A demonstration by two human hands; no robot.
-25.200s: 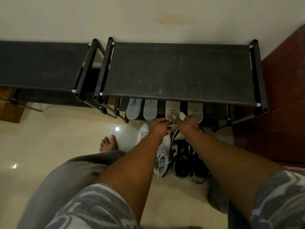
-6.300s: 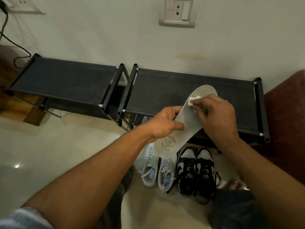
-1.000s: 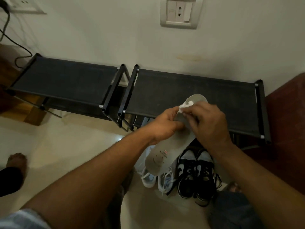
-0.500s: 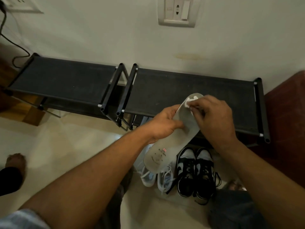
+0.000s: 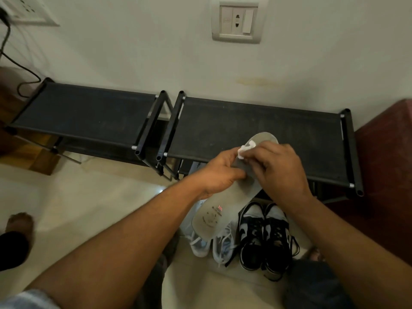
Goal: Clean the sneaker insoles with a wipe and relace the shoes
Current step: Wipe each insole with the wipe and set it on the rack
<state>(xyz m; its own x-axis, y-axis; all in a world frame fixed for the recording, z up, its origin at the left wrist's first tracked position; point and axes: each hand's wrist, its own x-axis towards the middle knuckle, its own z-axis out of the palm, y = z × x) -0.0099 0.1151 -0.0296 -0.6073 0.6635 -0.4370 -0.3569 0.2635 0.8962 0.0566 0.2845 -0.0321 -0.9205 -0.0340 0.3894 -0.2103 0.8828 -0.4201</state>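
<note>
A grey insole (image 5: 214,210) is held up slantwise in front of me, heel end low with a small red logo. My left hand (image 5: 220,172) grips it around its middle. My right hand (image 5: 281,168) pinches a small white wipe (image 5: 245,149) against the upper part of the insole, near the toe end. On the floor below stand a pair of white and light blue sneakers (image 5: 214,244) and a pair of black and white sneakers (image 5: 265,233), partly hidden by the insole and my arms.
Two black shoe racks (image 5: 256,130) stand side by side against the wall. Another insole (image 5: 196,167) peeks out on the lower shelf. Someone's bare foot (image 5: 19,221) is at the far left. A dark red surface (image 5: 388,163) borders the right.
My right hand with the wipe has slid down the insole from the toe end towards the middle. The insole sits a little lower in view.
</note>
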